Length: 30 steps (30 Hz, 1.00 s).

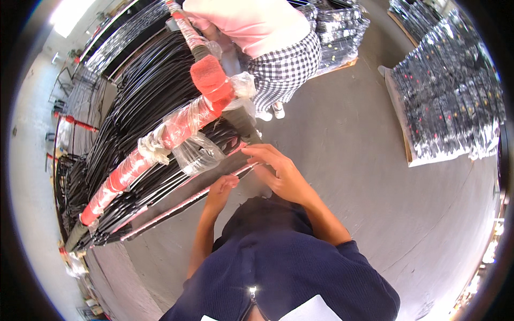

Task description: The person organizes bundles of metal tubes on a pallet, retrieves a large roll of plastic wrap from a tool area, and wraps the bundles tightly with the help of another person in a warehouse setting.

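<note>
My left hand (223,188) is raised in front of my body, its fingers curled, near a pale strip (245,170) that runs between my two hands. At the other end of the strip is my right hand (283,172), thumb and fingers bent around a gap. Whether either hand grips the strip cannot be told. Beyond them stands a rack whose rail (128,170) is wrapped in red material and clear film. Clear plastic film (196,154) hangs from the rail. Long black strips (140,88) lie in a large bundle within the rack.
A person (277,48) in a pink top and checked garment bends over the rack's far side. Stacks of film-wrapped black bundles (449,100) rest on a pallet at the right; more wrapped bundles (337,36) stand behind the person. The rack's lower edge (172,210) runs beside my left arm.
</note>
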Tool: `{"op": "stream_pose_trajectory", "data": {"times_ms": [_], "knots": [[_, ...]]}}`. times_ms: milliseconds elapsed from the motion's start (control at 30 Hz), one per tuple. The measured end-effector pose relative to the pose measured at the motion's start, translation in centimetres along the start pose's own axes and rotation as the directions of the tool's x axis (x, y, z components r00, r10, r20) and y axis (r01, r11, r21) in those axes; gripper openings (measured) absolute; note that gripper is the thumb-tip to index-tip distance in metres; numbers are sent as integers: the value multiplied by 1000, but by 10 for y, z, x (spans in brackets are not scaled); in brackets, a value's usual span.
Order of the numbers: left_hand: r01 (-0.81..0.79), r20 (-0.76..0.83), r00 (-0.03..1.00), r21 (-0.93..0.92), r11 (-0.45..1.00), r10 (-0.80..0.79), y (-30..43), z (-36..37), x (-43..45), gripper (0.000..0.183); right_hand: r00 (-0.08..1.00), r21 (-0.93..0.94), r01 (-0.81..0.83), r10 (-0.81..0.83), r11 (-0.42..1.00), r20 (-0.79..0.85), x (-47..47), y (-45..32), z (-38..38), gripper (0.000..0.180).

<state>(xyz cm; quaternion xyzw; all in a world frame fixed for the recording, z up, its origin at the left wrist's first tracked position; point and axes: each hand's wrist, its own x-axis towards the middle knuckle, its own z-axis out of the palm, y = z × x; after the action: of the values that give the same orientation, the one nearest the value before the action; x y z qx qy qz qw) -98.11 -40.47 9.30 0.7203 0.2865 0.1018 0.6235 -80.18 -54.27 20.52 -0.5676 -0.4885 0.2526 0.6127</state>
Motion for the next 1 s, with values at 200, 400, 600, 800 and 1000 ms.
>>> {"op": "stream_pose_trajectory", "data": {"times_ms": [200, 400, 600, 800, 1000], "knots": [[44, 228, 972, 49, 998, -54, 8, 4, 1, 21, 987, 62, -56, 65, 996, -149, -21, -5, 7, 37], [88, 389, 912, 121, 989, -129, -5, 7, -4, 22, 965, 52, -97, 107, 994, -240, -45, -5, 16, 37], [-93, 511, 859, 206, 974, -26, 11, 36, 13, 20, 953, 49, -155, 162, 987, -258, -70, -7, 3, 36], [-103, 502, 865, 138, 985, 21, 16, 82, 39, 20, 951, 9, -126, 123, 992, -284, -85, -6, -44, 33], [-69, 460, 887, 66, 995, 31, 30, 127, 50, 21, 940, -11, -103, 94, 995, -329, -100, -8, -93, 34]]}}
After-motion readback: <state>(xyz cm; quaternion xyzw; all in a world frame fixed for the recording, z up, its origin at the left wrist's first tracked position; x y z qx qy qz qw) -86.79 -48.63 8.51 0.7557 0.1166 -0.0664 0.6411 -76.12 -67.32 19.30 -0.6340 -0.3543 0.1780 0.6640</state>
